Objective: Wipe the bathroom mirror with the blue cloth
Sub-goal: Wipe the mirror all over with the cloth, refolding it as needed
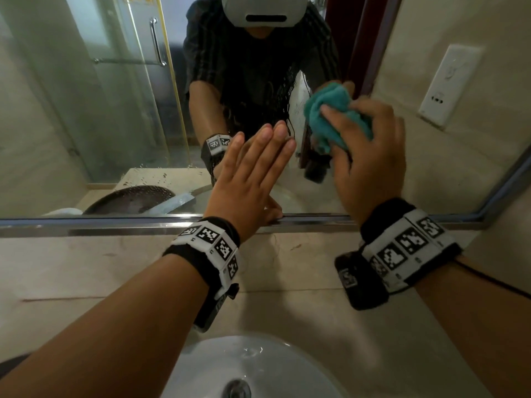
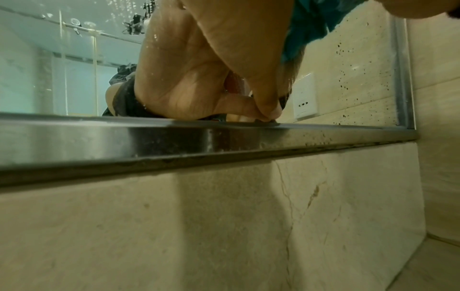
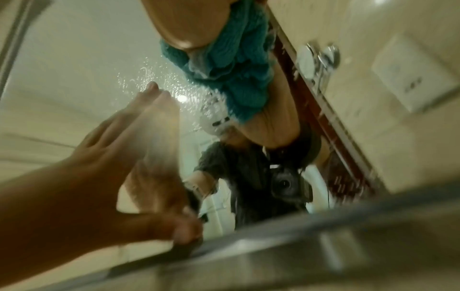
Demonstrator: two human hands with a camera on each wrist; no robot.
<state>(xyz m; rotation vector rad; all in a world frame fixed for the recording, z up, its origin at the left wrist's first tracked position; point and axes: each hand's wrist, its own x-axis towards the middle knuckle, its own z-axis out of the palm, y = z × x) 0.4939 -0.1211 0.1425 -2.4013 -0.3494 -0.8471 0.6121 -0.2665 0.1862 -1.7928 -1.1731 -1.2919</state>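
With the left hand (image 1: 253,170) spread flat against the mirror (image 1: 86,110), thumb on its metal ledge, and the right hand (image 1: 370,150) bunching the blue cloth (image 1: 327,119) against the glass (droplets remain), wet palm smears seem likely.

Black wristbands (image 1: 408,248) carry white square-coded marker tags.

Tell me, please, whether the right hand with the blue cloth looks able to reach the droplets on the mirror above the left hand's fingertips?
Probably yes: the right hand already presses the blue cloth on the mirror beside them; only the flat left hand lies nearby.
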